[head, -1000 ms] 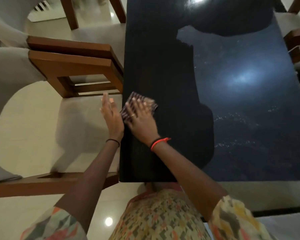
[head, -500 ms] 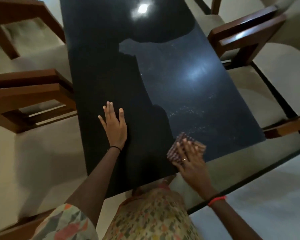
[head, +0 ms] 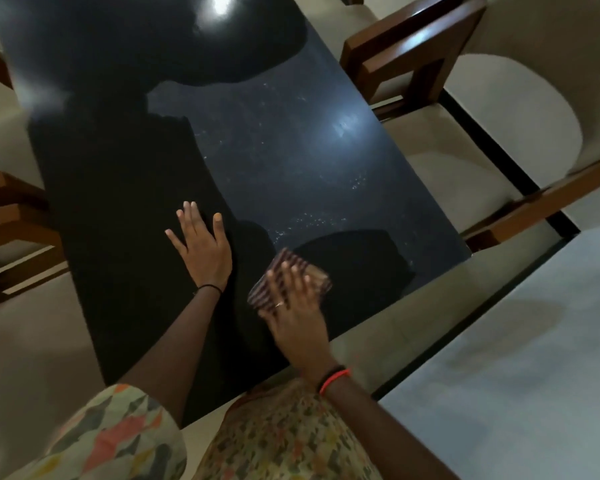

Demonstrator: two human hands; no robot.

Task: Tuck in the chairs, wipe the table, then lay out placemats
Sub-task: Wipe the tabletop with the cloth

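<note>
Your right hand (head: 297, 308) presses flat, fingers straight, on a folded striped cloth (head: 321, 280) near the close edge of the black table (head: 291, 150). Your left hand (head: 203, 252) lies open, palm down, on the tabletop just beside it. A wooden-armed chair (head: 426, 64) stands against the table's right side, a second chair (head: 11, 216) against its left. White specks (head: 309, 218) dot the surface just beyond the cloth. A red band (head: 334, 380) circles your right wrist.
</note>
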